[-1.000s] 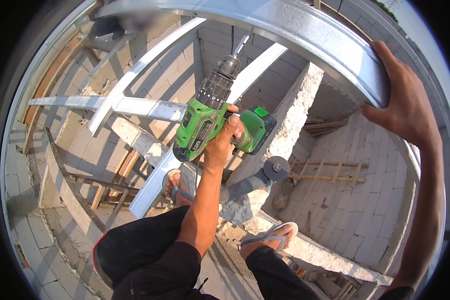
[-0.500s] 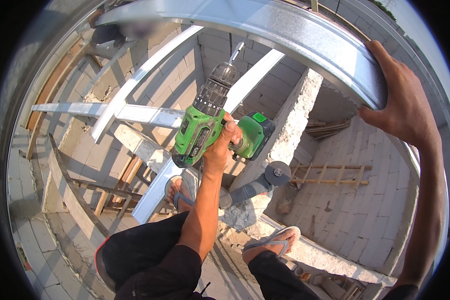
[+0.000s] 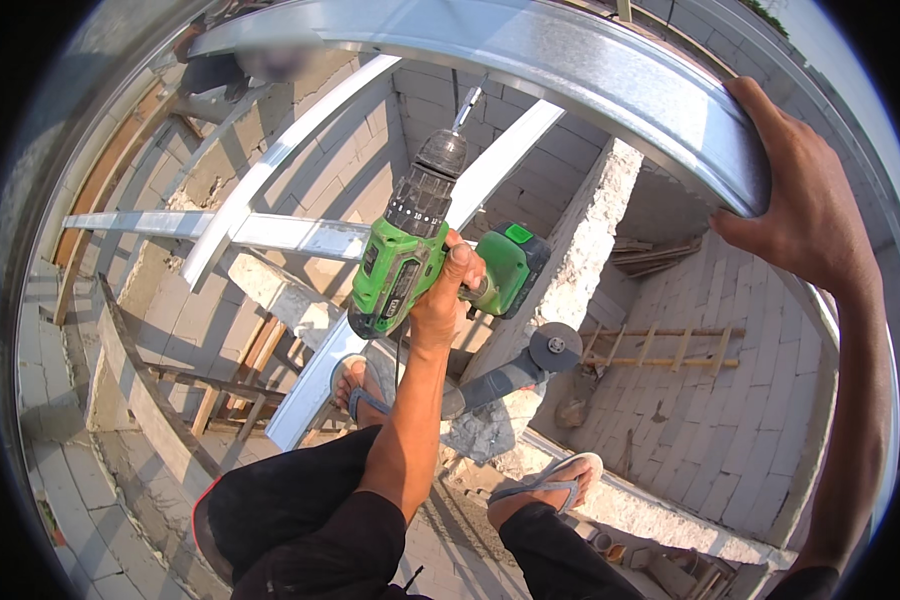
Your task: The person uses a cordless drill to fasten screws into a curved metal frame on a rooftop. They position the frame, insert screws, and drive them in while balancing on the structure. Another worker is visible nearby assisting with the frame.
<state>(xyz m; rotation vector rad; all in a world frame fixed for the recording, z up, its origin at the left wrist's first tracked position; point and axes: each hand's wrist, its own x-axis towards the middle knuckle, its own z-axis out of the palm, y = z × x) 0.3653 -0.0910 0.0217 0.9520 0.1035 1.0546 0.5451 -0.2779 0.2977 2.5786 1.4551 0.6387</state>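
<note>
My left hand (image 3: 448, 300) is closed around the grip of a green and black cordless drill (image 3: 400, 255). The drill points up and away, and a long bit (image 3: 467, 108) sits in its chuck. The bit's tip ends by the lower edge of a curved-looking galvanized steel channel (image 3: 570, 60); whether they touch I cannot tell. At the right, my right hand (image 3: 805, 195) grips the end of that channel, thumb below and fingers over its top. An angle grinder (image 3: 510, 375) with a dark disc lies on the concrete beam beneath the drill.
Thin steel channels (image 3: 505, 160) cross below the drill. My sandalled feet (image 3: 555, 485) rest on a rough concrete beam (image 3: 595, 235) above a deep block-walled room. A wooden ladder (image 3: 670, 350) lies far below at right. Another person (image 3: 215, 70) is at the upper left.
The drill and its bit have shifted very slightly left relative to the view. Both hands keep the same hold.
</note>
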